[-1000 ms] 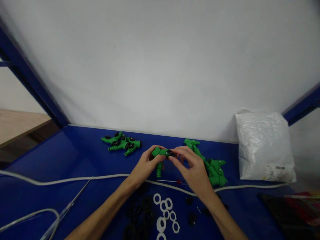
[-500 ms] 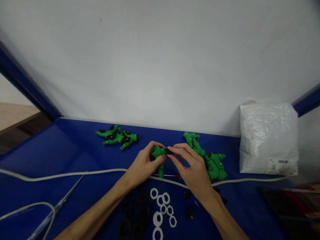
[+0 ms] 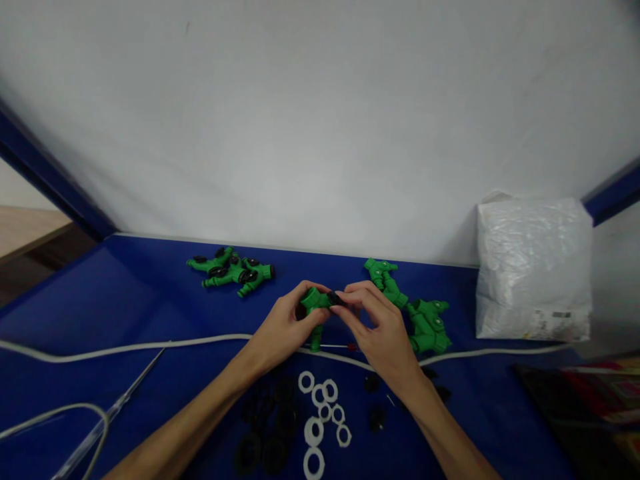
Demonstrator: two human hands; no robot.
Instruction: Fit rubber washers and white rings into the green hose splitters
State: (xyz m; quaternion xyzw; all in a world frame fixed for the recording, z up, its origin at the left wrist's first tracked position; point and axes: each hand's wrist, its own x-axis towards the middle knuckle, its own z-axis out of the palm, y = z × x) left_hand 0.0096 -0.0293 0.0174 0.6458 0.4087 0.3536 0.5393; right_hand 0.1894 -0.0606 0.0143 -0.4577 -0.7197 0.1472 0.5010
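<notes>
My left hand point(image 3: 286, 325) is closed around a green Y-shaped hose connector point(image 3: 314, 300), whose open socket faces up and one leg points down toward me. With thumb and fingertips my right hand point(image 3: 383, 327) pinches a small black knob point(image 3: 334, 299) against the connector's right side. Whether the knob is seated or only touching, I cannot tell. Beneath the hands lies a thin screwdriver point(image 3: 340, 346) with a red part, half hidden. Nearer me are several white rings point(image 3: 314, 431) and dark black rings point(image 3: 274, 453).
Green connectors with black knobs point(image 3: 233, 272) lie back left; plain green connectors point(image 3: 427, 327) lie right. A white cable point(image 3: 200, 341) crosses the blue table point(image 3: 150, 293). A wrapped white package point(image 3: 533, 270) stands at right. Tweezers-like metal tool point(image 3: 117, 405) lies left. Black pieces point(image 3: 377, 418) lie near my right forearm.
The black knob has turned slightly in my right fingertips and sits a little closer to the connector. The whole view has shifted slightly; both hands keep their holds.
</notes>
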